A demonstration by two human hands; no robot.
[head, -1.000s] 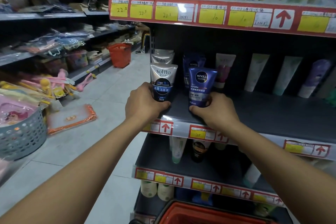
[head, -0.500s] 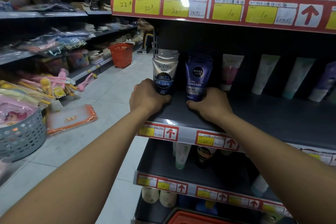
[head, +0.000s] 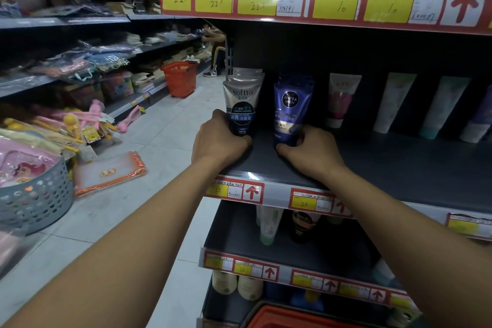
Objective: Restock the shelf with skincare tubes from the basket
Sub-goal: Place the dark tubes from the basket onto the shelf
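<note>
The dark shelf [head: 386, 165] runs off the right edge, and most of its deck is bare: open room lies between the front lip with its red price strip [head: 269, 194] and a back row of pale tubes [head: 394, 104] standing against the rear wall. Above, the next shelf's red label band [head: 319, 0] caps the headroom over the tubes. The aisle floor [head: 165, 146] to the left is free up to an orange basket [head: 181, 78] farther down. At the bottom edge a red basket [head: 298, 318] is cut off, its contents unseen.

The left hand [head: 219, 141] is wrapped around the base of the silver Softto tube [head: 241, 106], upright at the shelf's left end (more of the same stand behind it, count unclear). The right hand [head: 310, 152] is closed around the foot of the blue Nivea Men tube [head: 291, 112], upright beside it; the cap is hidden, and it seems to rest on the deck.
</note>
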